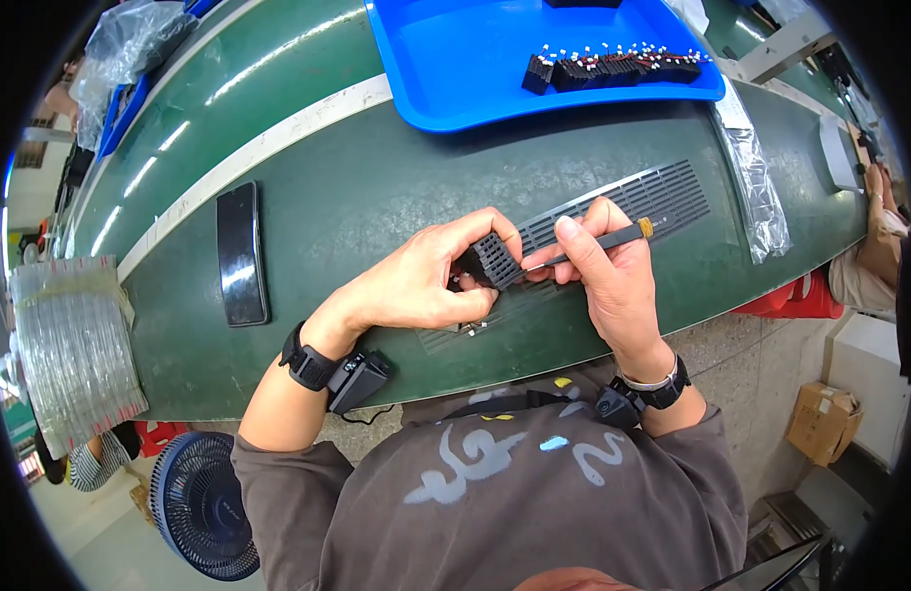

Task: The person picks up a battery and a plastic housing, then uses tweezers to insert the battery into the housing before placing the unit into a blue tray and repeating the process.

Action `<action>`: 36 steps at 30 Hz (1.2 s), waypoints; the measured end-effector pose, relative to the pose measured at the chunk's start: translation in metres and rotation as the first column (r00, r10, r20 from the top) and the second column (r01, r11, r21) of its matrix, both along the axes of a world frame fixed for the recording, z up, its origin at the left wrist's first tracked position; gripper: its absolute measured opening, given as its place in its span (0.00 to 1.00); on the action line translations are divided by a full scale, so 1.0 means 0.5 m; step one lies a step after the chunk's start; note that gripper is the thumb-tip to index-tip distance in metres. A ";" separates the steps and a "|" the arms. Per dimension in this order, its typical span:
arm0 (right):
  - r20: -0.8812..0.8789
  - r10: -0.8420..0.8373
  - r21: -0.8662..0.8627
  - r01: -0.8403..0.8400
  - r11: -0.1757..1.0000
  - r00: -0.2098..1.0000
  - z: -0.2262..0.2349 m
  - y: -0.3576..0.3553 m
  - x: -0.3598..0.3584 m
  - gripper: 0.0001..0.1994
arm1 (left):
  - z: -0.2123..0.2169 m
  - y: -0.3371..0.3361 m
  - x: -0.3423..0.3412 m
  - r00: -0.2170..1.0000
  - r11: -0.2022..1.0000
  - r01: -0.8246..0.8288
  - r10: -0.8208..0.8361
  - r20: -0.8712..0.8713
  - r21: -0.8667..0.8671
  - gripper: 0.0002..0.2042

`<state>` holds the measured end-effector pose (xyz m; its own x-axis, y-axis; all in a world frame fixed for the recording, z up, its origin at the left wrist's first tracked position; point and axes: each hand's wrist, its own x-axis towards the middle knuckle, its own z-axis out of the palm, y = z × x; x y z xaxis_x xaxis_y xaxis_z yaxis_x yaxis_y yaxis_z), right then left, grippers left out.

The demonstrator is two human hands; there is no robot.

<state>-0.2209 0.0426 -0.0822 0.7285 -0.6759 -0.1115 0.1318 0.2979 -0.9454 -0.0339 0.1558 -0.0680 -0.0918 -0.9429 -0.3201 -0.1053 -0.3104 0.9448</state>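
Black slotted block (pixel 497 262) gripped in left hand (pixel 416 281); slim dark tool (pixel 621 234) pinched in right hand (pixel 618 288), tip at block: work seemingly unfinished. Wired blocks (pixel 608 73) grouped in blue tray (pixel 455 69) beyond hands.

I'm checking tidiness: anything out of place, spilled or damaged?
No spill or damage stands out. The black phone on the green table, left of the left hand, seems out of place, perhaps unrelated to the handwork.

Green workbench (pixel 179 360), grey floor (pixel 771 364), dark round fan (pixel 204 507)
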 end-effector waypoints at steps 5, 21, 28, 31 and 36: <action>0.005 0.004 0.019 -0.004 1.000 1.000 0.003 0.003 0.003 0.12 | -0.001 0.000 0.002 1.000 1.000 0.005 -0.005 0.009 -0.006 0.16; 0.014 0.005 0.046 -0.005 0.999 1.000 0.005 0.000 0.001 0.12 | -0.001 0.002 -0.002 1.000 0.998 -0.003 0.002 -0.013 -0.059 0.17; -0.014 0.008 0.028 -0.008 1.000 1.000 0.003 0.000 -0.001 0.12 | -0.002 0.002 -0.003 1.000 0.995 -0.006 0.007 0.012 -0.104 0.16; -0.021 0.002 0.037 -0.002 0.999 1.000 0.006 0.001 0.000 0.11 | 0.004 0.001 -0.003 1.000 0.998 -0.007 0.006 -0.012 -0.064 0.16; -0.026 0.007 0.034 -0.006 0.999 1.000 0.008 0.002 0.000 0.11 | 0.004 0.002 -0.004 0.999 1.000 -0.015 0.014 -0.043 -0.027 0.16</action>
